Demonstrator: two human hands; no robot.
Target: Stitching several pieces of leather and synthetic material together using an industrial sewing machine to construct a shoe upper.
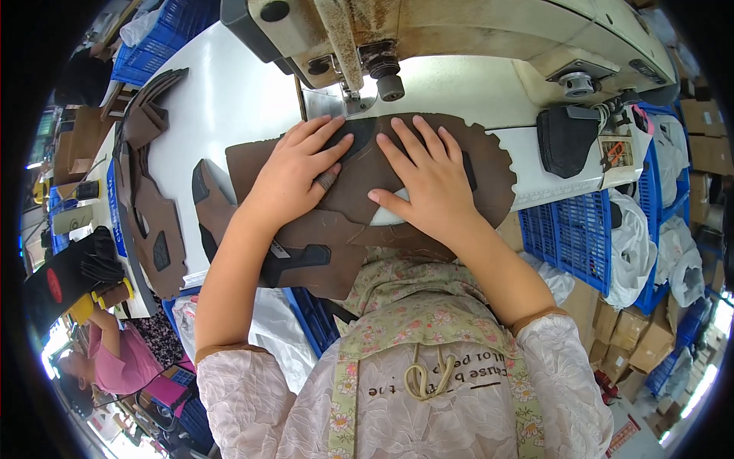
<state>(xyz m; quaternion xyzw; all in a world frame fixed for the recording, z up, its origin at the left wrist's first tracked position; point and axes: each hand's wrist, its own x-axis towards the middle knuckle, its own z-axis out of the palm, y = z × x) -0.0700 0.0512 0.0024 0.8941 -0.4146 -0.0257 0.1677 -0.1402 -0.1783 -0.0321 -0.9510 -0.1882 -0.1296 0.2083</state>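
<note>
A brown, scallop-edged leather-like shoe upper piece (489, 164) with black patches lies on the white sewing machine table, under both my hands. My left hand (302, 164), a ring on one finger, presses flat on its left part, fingertips close to the presser foot (353, 101). Fingers spread, my right hand (432, 176) rests on the piece's right part beside a curved opening. The sewing machine (459, 30) stands just beyond my fingertips. More brown and black material (321, 268) hangs over the table's near edge toward my lap.
Brown cut pieces (149, 203) are piled at the table's left. A black stack of pieces (567, 141) lies at the right. Blue crates (566, 237) with white plastic bags (634, 252) stand right of the table. A person in pink (145, 352) works at the lower left.
</note>
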